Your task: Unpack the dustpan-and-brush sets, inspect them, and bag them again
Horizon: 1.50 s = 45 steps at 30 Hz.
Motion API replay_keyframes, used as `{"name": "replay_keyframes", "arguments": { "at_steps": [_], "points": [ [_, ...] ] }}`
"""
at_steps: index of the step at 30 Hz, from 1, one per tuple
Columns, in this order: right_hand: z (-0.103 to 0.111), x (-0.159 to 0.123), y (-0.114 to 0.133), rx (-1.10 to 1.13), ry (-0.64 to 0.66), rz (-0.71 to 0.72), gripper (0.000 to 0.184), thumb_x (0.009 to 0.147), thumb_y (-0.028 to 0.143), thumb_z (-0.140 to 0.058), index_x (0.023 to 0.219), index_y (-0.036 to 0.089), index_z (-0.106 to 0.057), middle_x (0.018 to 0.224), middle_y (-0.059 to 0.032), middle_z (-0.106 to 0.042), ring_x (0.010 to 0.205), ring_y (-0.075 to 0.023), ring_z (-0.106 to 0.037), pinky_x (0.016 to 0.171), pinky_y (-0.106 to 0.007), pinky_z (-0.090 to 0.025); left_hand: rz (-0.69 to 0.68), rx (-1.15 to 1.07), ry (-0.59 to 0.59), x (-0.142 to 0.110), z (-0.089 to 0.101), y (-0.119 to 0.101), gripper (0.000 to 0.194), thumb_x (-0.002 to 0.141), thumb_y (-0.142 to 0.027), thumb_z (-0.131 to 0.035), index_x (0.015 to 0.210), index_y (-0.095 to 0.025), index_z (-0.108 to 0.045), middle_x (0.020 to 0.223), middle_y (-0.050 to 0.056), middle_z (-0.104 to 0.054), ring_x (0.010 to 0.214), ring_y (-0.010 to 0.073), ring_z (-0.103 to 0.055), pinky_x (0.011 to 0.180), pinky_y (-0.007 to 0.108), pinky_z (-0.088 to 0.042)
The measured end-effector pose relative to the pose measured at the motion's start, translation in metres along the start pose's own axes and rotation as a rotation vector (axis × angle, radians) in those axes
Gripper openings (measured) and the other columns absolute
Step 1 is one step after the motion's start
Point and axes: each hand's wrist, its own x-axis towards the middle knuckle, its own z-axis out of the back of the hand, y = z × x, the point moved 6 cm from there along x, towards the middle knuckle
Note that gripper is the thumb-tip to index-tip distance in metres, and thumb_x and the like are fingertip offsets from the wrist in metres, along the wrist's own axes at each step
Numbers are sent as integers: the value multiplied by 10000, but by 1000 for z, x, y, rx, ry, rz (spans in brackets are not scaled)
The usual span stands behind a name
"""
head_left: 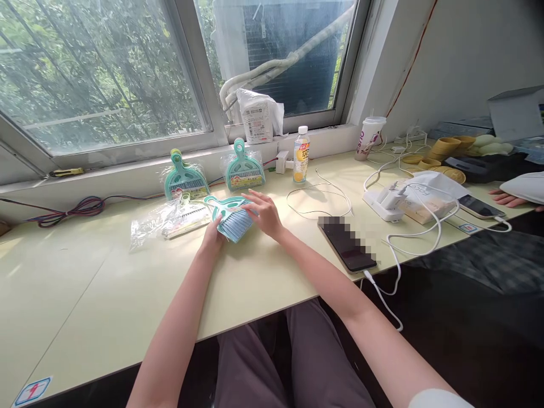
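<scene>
1. Left hand [213, 233]: grip closed, pinching the lower left side of one teal brush set [236, 226]; this set lies at the centre of the clock face used below, raised or resting on the tabletop [255, 277], which of the two cannot be told.
2. Right hand [264, 214]: grip half-curled, fingertips touching the upper right edge of the same set; whether they pinch it cannot be told.
3. Standing sets, two in front: the left standing set [187, 186] between 10 and 11 o'clock, the right standing set [245, 173] near 1 o'clock, both wrapped. A green handle [175, 152] shows behind the former.
4. Lying set [191, 216], one, at 9 o'clock, just beside the left hand; clear wrapper [147, 228] adjoining it.
5. Bottle [301, 156], one, between 1 and 2 o'clock; cup [369, 141], one, at 2 o'clock.
6. Phones, two: near phone [346, 246] just past 3 o'clock, far phone [480, 206] at 3 o'clock, near a co-worker's hand [508, 198].
7. Power strip [382, 209], one, at 3 o'clock.
</scene>
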Motion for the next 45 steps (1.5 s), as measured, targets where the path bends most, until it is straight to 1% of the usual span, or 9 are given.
{"name": "replay_keyframes", "arguments": {
  "at_steps": [6,14,19,24,28,32,38,42,45],
  "points": [
    [-38,-9,13,43,184,97,309,902,98,-513,1042,283,-716,1301,-6,-633,1347,-187,-456,1131,-443,-276,-52,-46,59,-4,5,-14,334,776,-322,-679,1064,-172,-602,998,70,-691,836,187,-662,643,265,-557],
    [-40,-10,1,125,164,-17,258,929,198,-502,1084,277,-692,1294,-16,-634,1270,-189,-523,1092,-404,-332,-79,-3,77,-6,5,-18,447,650,-133,-723,1072,-153,-579,973,62,-689,775,163,-660,636,243,-556],
    [-30,-11,-20,390,-147,-438,527,865,354,-611,1358,233,-471,1436,-106,-482,1385,-246,-383,1101,-451,-379,-111,18,76,-6,5,-22,487,642,-175,-737,1100,-172,-572,1018,80,-674,881,206,-670,743,291,-573],
    [-67,-19,-31,1081,73,-776,256,861,278,-619,1099,208,-557,1083,-67,-698,989,-200,-687,868,-400,-585,-146,98,167,-11,-1,-25,613,635,-226,-769,1206,-209,-546,1084,78,-656,968,227,-654,760,285,-556],
    [-72,-22,-32,1273,28,-845,191,793,210,-708,930,191,-576,902,-35,-721,780,-171,-713,810,-390,-611,-159,183,197,-12,-3,-26,524,691,-341,-746,1172,-206,-587,1098,82,-655,976,225,-642,734,282,-545],
    [-65,-22,-36,1290,-35,-839,191,770,184,-723,899,189,-582,875,-34,-723,742,-171,-714,789,-387,-617,-281,363,-4,-5,23,-41,423,856,-495,-506,1100,-178,-643,1065,116,-657,1002,259,-620,778,391,-549],
    [-63,-25,-41,1263,-42,-858,133,790,130,-670,887,177,-593,877,-46,-724,696,-164,-706,734,-359,-621,-713,1022,-652,-17,92,-81,351,802,-210,-548,1140,-179,-637,1362,158,-520,1353,330,-356,1108,530,-297],
    [-64,-25,-40,1249,-27,-863,154,778,134,-686,899,173,-600,872,-44,-722,700,-162,-703,683,-322,-618,-552,1228,-655,-10,119,-72,355,743,-80,-517,1047,-172,-676,1131,162,-675,1224,331,-522,1088,544,-286],
    [-63,-25,-40,1246,-49,-861,181,767,133,-698,918,168,-606,902,-47,-723,732,-165,-705,672,-307,-617,-448,1382,-626,-7,120,-67,383,742,-23,-425,925,-187,-717,934,122,-732,1007,285,-649,1039,472,-348]
  ]
}}
